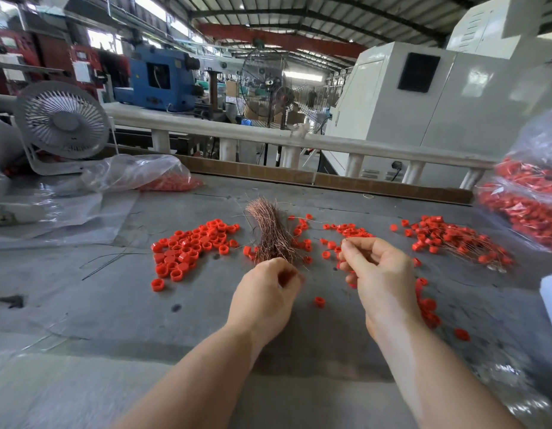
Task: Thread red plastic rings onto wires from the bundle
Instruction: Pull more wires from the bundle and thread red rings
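A bundle of thin copper wires lies on the grey table, fanned out at its far end. My left hand grips the bundle's near end with curled fingers. My right hand is raised just right of it, thumb and fingers pinching a thin wire; red rings show under its palm. A heap of loose red plastic rings lies left of the bundle. More loose rings are scattered between the bundle and a pile of rings threaded on wires at the right.
A white desk fan stands at the back left beside a clear bag of red rings. A full clear bag of red rings sits at the far right. Clear plastic sheeting covers the table's left. Loose dark wires lie near the heap.
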Tool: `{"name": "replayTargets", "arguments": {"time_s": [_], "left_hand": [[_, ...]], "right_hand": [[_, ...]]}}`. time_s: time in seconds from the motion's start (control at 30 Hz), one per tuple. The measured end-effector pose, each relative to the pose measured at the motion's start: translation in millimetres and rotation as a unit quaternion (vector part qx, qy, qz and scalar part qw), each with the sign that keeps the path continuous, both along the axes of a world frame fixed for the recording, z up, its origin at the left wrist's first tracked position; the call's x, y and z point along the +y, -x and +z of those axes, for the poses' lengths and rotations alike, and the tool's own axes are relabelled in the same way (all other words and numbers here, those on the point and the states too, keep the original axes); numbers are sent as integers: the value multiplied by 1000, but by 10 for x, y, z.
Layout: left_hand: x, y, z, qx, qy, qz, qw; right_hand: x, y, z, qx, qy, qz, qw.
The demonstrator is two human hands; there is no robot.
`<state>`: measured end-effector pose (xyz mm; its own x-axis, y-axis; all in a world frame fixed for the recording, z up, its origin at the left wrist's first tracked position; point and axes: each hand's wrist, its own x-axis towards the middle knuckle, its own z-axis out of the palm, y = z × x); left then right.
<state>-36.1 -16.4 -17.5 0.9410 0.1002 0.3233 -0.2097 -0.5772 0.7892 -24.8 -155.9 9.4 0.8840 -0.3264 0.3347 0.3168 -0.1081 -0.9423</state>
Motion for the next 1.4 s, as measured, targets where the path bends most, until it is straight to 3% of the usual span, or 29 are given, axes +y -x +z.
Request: {"name": "replayTargets", "arguments": {"time_s": [0.17,0.43,0.6,0.73,0.9,1.2,1.3,1.4], "left_hand": [[-18,9,9,6,-9,-3,1000],[-37,47,46,-5,-26,-14,1000],[-38,31,29,-1,-39,-7,999],[-45,34,52,-13,16,12,1000],[-28,-18,73,2,102,74,992],[19,-41,82,15,258,118,959],[18,-38,92,12,282,118,952],[19,-40,94,9,286,119,951]], "right_hand": [[180,-54,78,10,40,48,998],[611,-214,173,73,12,113,991],[776,-278,205,93,89,214,968],[725,-370,197,58,224,144,962],[610,-430,159,34,392,83,916],[605,-396,138,59,518,62,851],[634,-376,119,48,561,49,825],[651,-385,112,40,565,28,824]]}}
